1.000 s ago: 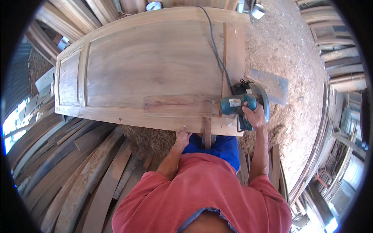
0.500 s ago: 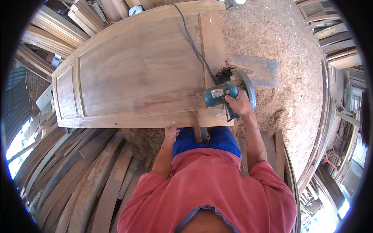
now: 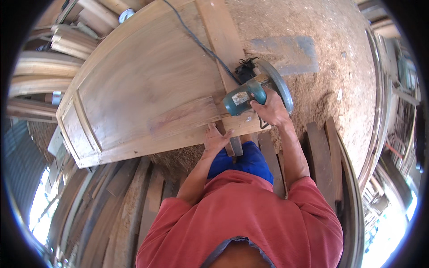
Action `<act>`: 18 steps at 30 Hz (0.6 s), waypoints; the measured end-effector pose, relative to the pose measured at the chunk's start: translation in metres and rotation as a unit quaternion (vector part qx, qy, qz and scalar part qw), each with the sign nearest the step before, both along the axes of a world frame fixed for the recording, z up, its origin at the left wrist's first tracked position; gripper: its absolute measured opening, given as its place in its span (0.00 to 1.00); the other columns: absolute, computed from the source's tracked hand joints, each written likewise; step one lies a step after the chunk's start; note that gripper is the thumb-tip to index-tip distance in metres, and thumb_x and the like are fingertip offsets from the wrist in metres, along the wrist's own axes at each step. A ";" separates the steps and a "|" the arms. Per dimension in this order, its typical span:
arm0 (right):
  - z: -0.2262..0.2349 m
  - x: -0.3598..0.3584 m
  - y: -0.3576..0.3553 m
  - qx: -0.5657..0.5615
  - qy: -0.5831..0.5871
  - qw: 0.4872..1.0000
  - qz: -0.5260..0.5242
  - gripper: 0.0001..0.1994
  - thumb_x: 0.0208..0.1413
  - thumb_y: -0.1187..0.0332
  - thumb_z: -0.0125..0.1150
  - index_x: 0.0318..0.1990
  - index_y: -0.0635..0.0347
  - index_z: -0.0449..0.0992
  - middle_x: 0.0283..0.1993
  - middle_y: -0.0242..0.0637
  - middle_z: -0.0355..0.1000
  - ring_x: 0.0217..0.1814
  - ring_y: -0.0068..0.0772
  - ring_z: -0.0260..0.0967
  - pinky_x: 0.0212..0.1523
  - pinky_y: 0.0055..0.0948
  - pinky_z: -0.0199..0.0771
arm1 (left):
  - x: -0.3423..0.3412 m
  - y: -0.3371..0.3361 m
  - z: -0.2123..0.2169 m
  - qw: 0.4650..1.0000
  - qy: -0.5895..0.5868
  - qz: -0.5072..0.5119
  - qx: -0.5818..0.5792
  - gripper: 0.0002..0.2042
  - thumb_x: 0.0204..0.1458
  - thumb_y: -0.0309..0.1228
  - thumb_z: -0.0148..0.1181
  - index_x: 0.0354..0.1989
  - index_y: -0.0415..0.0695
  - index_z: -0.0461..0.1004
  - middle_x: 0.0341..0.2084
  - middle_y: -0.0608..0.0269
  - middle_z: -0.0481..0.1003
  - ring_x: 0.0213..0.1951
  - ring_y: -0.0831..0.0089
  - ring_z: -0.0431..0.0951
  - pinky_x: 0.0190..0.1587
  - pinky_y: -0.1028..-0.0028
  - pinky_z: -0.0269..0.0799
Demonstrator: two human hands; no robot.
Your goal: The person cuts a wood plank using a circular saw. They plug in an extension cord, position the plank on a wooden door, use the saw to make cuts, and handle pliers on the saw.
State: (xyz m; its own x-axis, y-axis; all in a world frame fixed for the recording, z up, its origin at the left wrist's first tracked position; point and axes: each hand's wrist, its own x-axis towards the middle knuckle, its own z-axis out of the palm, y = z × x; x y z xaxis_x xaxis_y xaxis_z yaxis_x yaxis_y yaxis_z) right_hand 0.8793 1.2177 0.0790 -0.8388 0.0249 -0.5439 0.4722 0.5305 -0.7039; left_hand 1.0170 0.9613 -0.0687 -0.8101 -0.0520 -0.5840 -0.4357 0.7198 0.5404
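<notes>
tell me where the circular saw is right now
In the head view the teal circular saw sits right of centre, at the right end of the wooden door panel near its front edge, gripped by the right hand; sawdust-covered ground lies just beyond it.

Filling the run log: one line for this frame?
left hand: flat on door edge | right hand: gripping saw at door corner | cord: across door

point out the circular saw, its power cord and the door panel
circular saw (image 3: 243, 96), head view, on its teal motor housing.
power cord (image 3: 199, 43), head view, on the stretch lying across the panel.
door panel (image 3: 147, 89), head view, on its bare flat centre.
</notes>
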 end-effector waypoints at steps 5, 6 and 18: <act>-0.002 0.008 -0.010 0.019 -0.018 0.999 -0.042 0.22 0.52 0.62 0.69 0.53 0.64 0.79 0.44 0.60 0.80 0.51 0.60 0.79 0.54 0.47 0.76 | 0.005 0.012 -0.020 0.994 0.029 -0.090 -0.053 0.42 0.46 0.40 0.74 0.59 0.23 0.56 0.52 0.30 0.67 0.59 0.35 0.67 0.63 0.49 0.64; -0.005 0.009 -0.013 0.011 -0.003 0.999 -0.051 0.19 0.53 0.64 0.68 0.50 0.65 0.79 0.40 0.51 0.79 0.46 0.47 0.76 0.51 0.43 0.76 | 0.003 0.010 -0.021 0.993 0.039 -0.103 -0.047 0.42 0.46 0.40 0.74 0.59 0.23 0.56 0.52 0.30 0.67 0.59 0.35 0.67 0.63 0.49 0.64; 0.060 0.086 -0.020 -0.081 0.063 0.919 -0.381 0.18 0.51 0.67 0.67 0.48 0.68 0.78 0.27 0.32 0.71 0.24 0.23 0.66 0.27 0.27 0.65 | 0.014 -0.054 0.032 0.976 0.022 -0.162 0.141 0.36 0.55 0.29 0.63 0.69 0.27 0.53 0.59 0.24 0.65 0.62 0.29 0.66 0.66 0.48 0.63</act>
State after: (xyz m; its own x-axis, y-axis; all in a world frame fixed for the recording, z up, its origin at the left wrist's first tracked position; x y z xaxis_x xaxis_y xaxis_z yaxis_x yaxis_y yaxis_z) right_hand 0.9656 1.1980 0.1389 -0.6681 0.5582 -0.4920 0.5723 -0.0371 -0.8192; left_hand 1.0310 0.9069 -0.0368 -0.7815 0.3691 -0.5030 -0.1816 0.6368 0.7494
